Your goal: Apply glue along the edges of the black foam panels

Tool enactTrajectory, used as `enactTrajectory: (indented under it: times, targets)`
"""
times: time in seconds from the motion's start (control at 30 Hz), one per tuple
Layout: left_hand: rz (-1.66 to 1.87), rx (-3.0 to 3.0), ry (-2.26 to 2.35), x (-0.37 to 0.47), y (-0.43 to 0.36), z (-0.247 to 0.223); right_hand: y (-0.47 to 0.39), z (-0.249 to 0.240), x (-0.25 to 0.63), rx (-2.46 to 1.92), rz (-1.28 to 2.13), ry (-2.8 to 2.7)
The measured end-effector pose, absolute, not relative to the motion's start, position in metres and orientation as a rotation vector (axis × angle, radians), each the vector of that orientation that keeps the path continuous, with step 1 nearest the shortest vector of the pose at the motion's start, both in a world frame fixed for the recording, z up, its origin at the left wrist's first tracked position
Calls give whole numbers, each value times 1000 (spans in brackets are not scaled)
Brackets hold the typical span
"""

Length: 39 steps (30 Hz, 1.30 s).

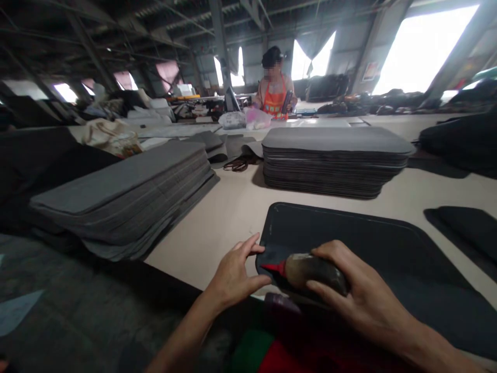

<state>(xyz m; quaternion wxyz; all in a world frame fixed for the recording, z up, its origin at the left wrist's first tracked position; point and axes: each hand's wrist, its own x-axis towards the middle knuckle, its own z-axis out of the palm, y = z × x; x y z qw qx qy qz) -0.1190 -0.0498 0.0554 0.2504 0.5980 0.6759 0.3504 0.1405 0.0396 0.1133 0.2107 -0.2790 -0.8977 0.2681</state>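
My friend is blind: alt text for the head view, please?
The right hand holds a dark, rounded bottle, its red tapered nozzle pointed at the left edge of a flat black sheet, by the left hand. Two stacks of grey sheets stand beyond.

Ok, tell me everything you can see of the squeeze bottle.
The squeeze bottle has a rounded, plastic-looking body, smudged yellowish-brown near the front and darker toward its base, with a tapered red nozzle. It lies roughly sideways in the grip of the right hand, over the near-left corner of the dark panel, nozzle pointing left. Whether the tip touches the panel, I can't tell.
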Motion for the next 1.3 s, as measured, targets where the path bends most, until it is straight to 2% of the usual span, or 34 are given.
enactTrajectory:
  times: [1.3]
  targets:
    - [927,1619,1835,-121,-46,59,57,152,122,-606,545,-2694]
